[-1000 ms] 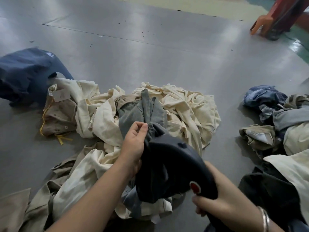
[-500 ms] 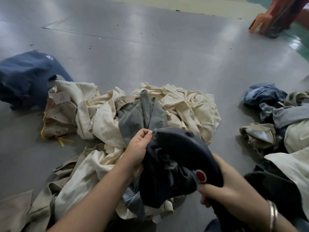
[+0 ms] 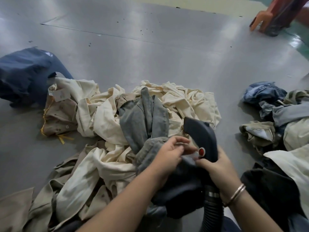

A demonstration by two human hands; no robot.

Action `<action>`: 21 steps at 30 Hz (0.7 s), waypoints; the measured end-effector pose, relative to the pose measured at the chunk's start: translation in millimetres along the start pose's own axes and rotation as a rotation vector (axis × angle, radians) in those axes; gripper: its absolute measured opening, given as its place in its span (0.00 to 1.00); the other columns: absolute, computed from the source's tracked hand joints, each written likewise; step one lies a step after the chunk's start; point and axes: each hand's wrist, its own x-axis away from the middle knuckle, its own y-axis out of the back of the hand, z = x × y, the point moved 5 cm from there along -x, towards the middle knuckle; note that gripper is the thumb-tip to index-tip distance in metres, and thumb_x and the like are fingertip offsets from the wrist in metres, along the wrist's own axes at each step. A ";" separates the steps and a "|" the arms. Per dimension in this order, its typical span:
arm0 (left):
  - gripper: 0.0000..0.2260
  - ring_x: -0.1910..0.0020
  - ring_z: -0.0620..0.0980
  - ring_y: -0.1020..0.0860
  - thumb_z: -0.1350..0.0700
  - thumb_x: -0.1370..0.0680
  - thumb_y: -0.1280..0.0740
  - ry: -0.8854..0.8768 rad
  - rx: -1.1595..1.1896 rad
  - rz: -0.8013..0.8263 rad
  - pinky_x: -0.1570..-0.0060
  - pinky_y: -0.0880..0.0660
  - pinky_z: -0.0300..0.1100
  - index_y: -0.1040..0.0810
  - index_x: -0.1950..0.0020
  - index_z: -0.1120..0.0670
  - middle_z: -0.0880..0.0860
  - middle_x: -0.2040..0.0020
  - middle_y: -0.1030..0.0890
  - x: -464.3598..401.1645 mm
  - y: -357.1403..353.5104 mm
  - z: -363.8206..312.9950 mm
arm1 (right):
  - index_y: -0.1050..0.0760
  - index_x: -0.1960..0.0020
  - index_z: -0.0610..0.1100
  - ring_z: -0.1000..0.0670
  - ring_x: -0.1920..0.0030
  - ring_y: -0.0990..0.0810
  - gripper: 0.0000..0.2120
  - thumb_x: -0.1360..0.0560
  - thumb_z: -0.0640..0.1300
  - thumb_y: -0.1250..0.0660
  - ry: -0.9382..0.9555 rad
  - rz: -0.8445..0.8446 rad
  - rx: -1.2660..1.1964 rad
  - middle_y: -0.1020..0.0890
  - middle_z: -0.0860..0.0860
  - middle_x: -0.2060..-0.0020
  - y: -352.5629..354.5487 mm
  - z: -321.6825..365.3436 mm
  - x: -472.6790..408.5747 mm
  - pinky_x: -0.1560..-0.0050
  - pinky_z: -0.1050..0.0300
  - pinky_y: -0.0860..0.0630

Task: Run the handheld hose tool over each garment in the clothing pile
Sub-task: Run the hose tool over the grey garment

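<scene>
My hose tool (image 3: 203,138) has lifted clear of the dark garment (image 3: 182,185). Right hand (image 3: 215,166) grips its handle; left hand (image 3: 168,153) seemingly pinches grey cloth (image 3: 150,148), so 1 pass looks done.

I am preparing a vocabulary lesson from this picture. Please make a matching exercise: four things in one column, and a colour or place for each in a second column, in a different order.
Things:
1. hose tool
2. button on the tool
3. bracelet
4. navy garment

Descriptions:
A. red
B. on the right wrist
C. far left on the floor
D. held in the right hand

Pairs: 1-D, 2-A, 3-B, 4-C
</scene>
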 end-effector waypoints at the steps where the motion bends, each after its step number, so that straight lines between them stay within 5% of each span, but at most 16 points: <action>1: 0.12 0.57 0.46 0.18 0.69 0.19 0.47 0.009 -0.044 -0.135 0.59 0.24 0.34 0.28 0.52 0.56 0.54 0.56 0.16 -7.9 19.2 1.6 | 0.27 0.42 0.45 0.50 0.56 0.19 0.20 0.31 0.32 0.27 -0.028 -0.006 0.040 0.17 0.47 0.54 -2.7 -6.9 -2.8 0.59 0.57 0.23; 4: 0.06 0.45 0.54 0.24 0.65 0.22 0.36 0.097 -0.336 -0.477 0.40 0.27 0.46 0.26 0.46 0.57 0.58 0.43 0.22 -23.6 98.8 16.6 | 0.28 0.42 0.46 0.51 0.55 0.20 0.22 0.32 0.35 0.25 -0.068 -0.026 0.115 0.19 0.50 0.54 0.4 -20.0 -12.1 0.59 0.58 0.25; 10: 0.44 0.29 0.55 0.34 0.47 0.31 0.24 0.385 -0.910 -0.314 0.30 0.37 0.46 0.45 0.24 0.60 0.59 0.27 0.34 -22.8 138.2 89.4 | 0.28 0.44 0.44 0.51 0.56 0.21 0.21 0.33 0.32 0.25 -0.097 -0.002 0.122 0.19 0.48 0.55 0.9 -30.5 -23.4 0.59 0.58 0.25; 12: 0.44 0.32 0.55 0.30 0.45 0.32 0.23 0.377 -0.860 -0.357 0.32 0.34 0.48 0.41 0.25 0.59 0.58 0.31 0.29 -26.5 137.7 89.6 | 0.27 0.46 0.45 0.51 0.56 0.20 0.20 0.34 0.31 0.25 -0.087 0.014 0.116 0.18 0.47 0.55 -0.8 -32.3 -23.0 0.58 0.57 0.25; 15: 0.29 0.48 0.49 0.20 0.38 0.34 0.25 0.399 -0.711 -0.280 0.46 0.23 0.44 0.21 0.41 0.56 0.52 0.47 0.17 -33.5 129.7 80.9 | 0.26 0.45 0.45 0.50 0.58 0.19 0.21 0.34 0.32 0.26 -0.067 0.047 0.158 0.18 0.48 0.57 -2.1 -27.1 -21.2 0.59 0.56 0.24; 18: 0.26 0.49 0.49 0.18 0.39 0.31 0.27 0.479 -0.470 -0.008 0.47 0.22 0.42 0.20 0.40 0.54 0.50 0.49 0.15 -31.8 100.6 72.8 | 0.27 0.47 0.43 0.54 0.70 0.20 0.18 0.32 0.28 0.31 -0.022 0.062 0.102 0.20 0.48 0.67 0.9 -12.7 -16.8 0.69 0.61 0.25; 21: 0.19 0.47 0.52 0.18 0.44 0.25 0.32 0.417 -0.118 -0.020 0.47 0.23 0.45 0.20 0.41 0.55 0.55 0.47 0.16 -32.9 88.2 58.1 | 0.27 0.48 0.45 0.51 0.72 0.20 0.16 0.30 0.29 0.32 -0.003 0.076 0.042 0.20 0.46 0.70 9.9 3.7 -5.9 0.70 0.59 0.23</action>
